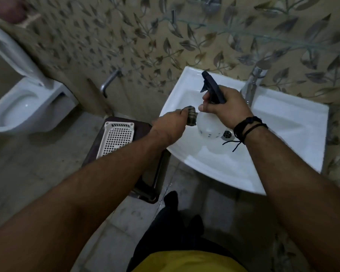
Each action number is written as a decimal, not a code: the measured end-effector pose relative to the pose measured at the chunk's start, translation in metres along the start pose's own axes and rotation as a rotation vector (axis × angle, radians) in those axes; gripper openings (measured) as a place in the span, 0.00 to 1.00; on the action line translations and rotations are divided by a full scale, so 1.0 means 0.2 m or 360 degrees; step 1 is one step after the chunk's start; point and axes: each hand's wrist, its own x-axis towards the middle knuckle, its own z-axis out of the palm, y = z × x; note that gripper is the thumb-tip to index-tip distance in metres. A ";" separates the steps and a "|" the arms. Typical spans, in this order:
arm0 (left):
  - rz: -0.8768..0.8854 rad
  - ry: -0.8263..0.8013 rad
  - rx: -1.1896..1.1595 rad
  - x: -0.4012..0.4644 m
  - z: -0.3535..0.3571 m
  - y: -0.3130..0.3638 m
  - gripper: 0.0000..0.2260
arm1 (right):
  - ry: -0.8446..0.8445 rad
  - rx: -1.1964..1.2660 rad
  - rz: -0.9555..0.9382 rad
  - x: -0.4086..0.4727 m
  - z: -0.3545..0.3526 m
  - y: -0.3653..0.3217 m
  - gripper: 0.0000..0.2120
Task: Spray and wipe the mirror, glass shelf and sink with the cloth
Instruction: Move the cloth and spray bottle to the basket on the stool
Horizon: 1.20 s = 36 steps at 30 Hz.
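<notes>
- both forearms reach forward from the lower edge of the view and meet over the sink (pixel 294 122), a white basin fixed to the leaf-patterned wall.
- cloth (pixel 191 115): a dark bunched wad over the left rim of the sink, gripped by the left hand (pixel 170 122); fingers curled round it.
- spray bottle (pixel 212 89): black trigger head and clear body, held over the basin by the right hand (pixel 227 107); fingers wrapped round the neck; whether a finger lies on the trigger cannot be told.
- key relation: the bottle's long axis tilts up and away, its nozzle aimed toward the back left of the sink and the wall; the cloth sits just beside the bottle body, on its left.
- judgement: the left hand is nearer the left rim, so wiping could start there once spray lands.
- glass shelf (pixel 263 33) edge runs above the tap (pixel 252 85); the mirror is out of view.
- drain (pixel 226 133) lies below the right wrist.
- a white perforated basket (pixel 116 138) rests on a dark stand left of the sink; a toilet (pixel 24 107) stands further left.
</notes>
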 end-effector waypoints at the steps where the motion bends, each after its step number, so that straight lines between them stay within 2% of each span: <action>1: -0.0040 0.0022 -0.0004 -0.02 -0.02 -0.03 0.25 | -0.0015 0.0001 -0.0033 0.01 0.02 -0.03 0.10; 8: -0.0240 0.0097 0.0043 -0.17 -0.13 -0.25 0.19 | -0.0158 -0.0015 -0.0171 0.08 0.24 -0.21 0.10; 17: -0.0374 0.0071 -0.0105 -0.40 0.01 -0.68 0.22 | -0.0394 -0.0072 -0.0180 0.10 0.71 -0.33 0.12; 26: -0.0529 -0.0094 -0.0205 -0.52 0.30 -1.11 0.25 | -0.0661 -0.0151 -0.0086 0.12 1.20 -0.31 0.18; 30: -0.0569 -0.0138 -0.0239 -0.51 0.44 -1.30 0.28 | -0.0765 -0.0308 -0.0137 0.21 1.40 -0.28 0.15; 36: -0.0575 -0.0278 -0.0209 -0.45 0.58 -1.52 0.26 | -0.0714 -0.0490 -0.0099 0.34 1.64 -0.17 0.17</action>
